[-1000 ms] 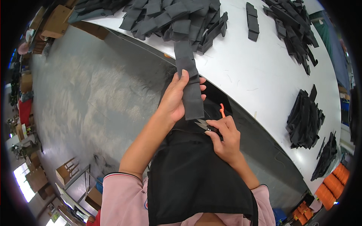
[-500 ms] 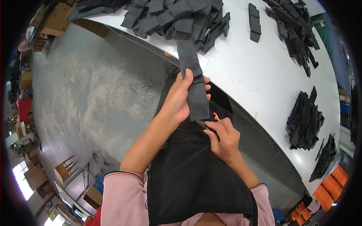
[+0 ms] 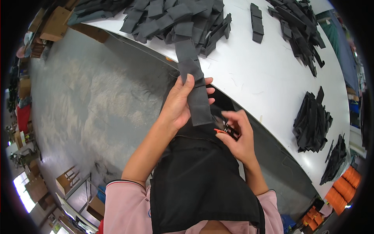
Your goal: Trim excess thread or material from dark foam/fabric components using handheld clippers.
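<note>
Hanging flat, long grey fabric strip point(image 3: 193, 84)

From my seat, the small tool point(image 3: 226, 130) in the right hand point(image 3: 239, 136) is mostly covered by the fingers; I see only an orange tip and dark blades (snips, maybe, I can't tell). The left hand point(image 3: 181, 103) hides the middle of the grey strap point(image 3: 194, 84). The heap of grey pieces point(image 3: 171, 15) is cut off at the top edge. Orange spools point(image 3: 344, 187) at lower right blur into the dark rim.
</note>
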Tool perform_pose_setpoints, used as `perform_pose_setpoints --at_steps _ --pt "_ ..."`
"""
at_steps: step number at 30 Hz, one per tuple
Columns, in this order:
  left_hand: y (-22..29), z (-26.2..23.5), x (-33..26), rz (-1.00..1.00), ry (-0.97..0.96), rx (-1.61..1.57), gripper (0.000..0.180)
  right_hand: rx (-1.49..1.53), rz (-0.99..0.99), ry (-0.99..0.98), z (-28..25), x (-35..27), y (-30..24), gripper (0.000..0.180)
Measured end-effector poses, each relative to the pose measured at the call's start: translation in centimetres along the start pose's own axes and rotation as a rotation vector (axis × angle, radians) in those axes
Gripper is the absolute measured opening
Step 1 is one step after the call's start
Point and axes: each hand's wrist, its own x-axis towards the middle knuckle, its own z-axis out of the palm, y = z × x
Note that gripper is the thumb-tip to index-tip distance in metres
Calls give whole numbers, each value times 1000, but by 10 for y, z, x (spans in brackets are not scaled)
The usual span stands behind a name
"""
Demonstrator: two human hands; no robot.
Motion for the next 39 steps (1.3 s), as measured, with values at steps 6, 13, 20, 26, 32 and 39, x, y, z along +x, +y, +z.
perform_pose_setpoints --at_steps 6,13,20,26,32,39 --pt "-10 1 4 -30 -39 9 37 -106 -251 -51 26 24 14 30" --pt "-12 8 6 41 70 78 30 -512 -635 -85 27 -5 22 28" --pt "-10 10 3 134 23 155 35 -170 -202 -9 1 -13 -12 34" --pt "-9 14 -2 135 23 210 38 -743 -384 56 -3 -8 -13 32" --pt "-10 13 -3 126 16 200 38 -811 -443 42 1 -7 -14 32" --pt "-16 11 -1 134 -4 184 39 66 4 88 12 1 7 20"
